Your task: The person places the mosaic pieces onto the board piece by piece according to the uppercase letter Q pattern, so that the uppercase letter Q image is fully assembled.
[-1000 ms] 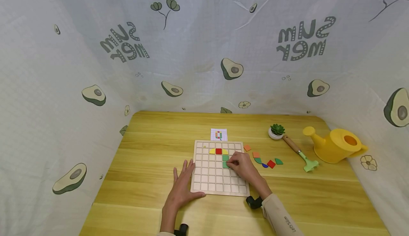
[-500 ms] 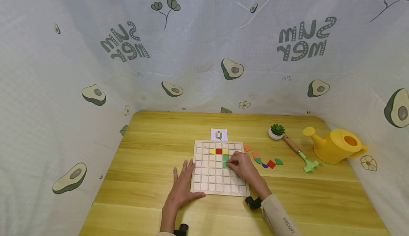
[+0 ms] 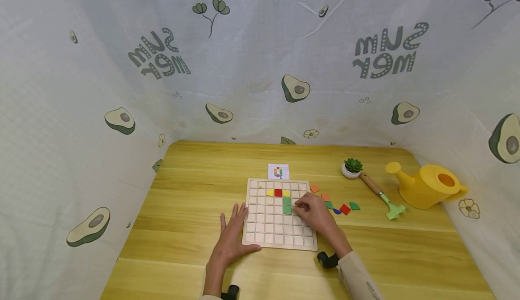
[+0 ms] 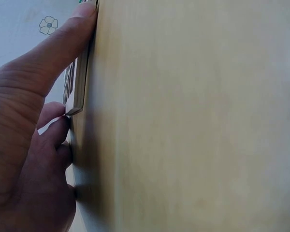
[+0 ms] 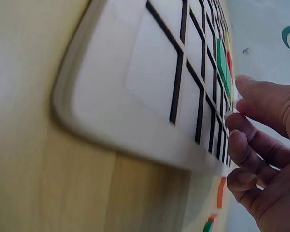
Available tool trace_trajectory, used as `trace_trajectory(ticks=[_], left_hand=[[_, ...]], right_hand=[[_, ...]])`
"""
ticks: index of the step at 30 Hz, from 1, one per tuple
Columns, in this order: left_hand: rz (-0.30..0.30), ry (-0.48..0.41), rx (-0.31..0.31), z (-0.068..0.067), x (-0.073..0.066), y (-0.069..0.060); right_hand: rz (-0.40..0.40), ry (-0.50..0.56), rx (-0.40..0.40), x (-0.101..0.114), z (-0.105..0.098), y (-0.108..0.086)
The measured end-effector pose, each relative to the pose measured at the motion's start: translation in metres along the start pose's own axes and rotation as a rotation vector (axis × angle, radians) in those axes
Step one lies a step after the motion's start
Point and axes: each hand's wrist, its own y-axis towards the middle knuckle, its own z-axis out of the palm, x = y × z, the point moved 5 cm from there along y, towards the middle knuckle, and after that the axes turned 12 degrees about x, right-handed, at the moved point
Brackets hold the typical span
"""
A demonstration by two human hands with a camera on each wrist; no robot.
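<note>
A wooden grid board (image 3: 260, 232) lies on the table. In its cells sit a red square tile (image 3: 278, 192), yellow tiles (image 3: 286, 193) on either side, and two green square tiles (image 3: 287, 210) in a column below the right one. My left hand (image 3: 231, 239) rests at the board's lower left, thumb along the front edge and fingers spread by the left edge. Just right of the lower green tile hovers my right hand (image 3: 314, 212), its fingers loosely bent; in the right wrist view nothing shows between thumb and fingertips. A pattern card (image 3: 278, 171) lies behind the board.
Right of the board lie loose tiles: orange squares (image 3: 326, 197), a red square (image 3: 345, 209), a blue piece (image 3: 337, 211) and green pieces (image 3: 355, 206). Farther right are a potted succulent (image 3: 352, 166), a small garden rake (image 3: 382, 194) and a yellow watering can (image 3: 426, 189).
My right hand has drawn slightly right, off the lower green tile, which now shows whole in its cell. The left hand has stayed in place.
</note>
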Motion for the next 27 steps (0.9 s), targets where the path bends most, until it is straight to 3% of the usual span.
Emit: trace_trajectory(ticks=[4, 12, 19, 27], left_hand=[[-0.022, -0.006, 0.015, 0.0, 0.001, 0.001], [-0.013, -0.006, 0.009, 0.0, 0.002, -0.001], [-0.015, -0.004, 0.014, 0.0, 0.004, -0.001], [-0.031, 0.007, 0.029, 0.001, 0.005, 0.001]], right_hand=[[0.034, -0.018, -0.015, -0.009, -0.012, -0.007], [0.007, -0.038, -0.122, -0.028, -0.044, -0.029], [0.079, -0.06, -0.145, -0.055, -0.064, -0.047], [0.127, -0.098, -0.223, -0.082, -0.077, -0.063]])
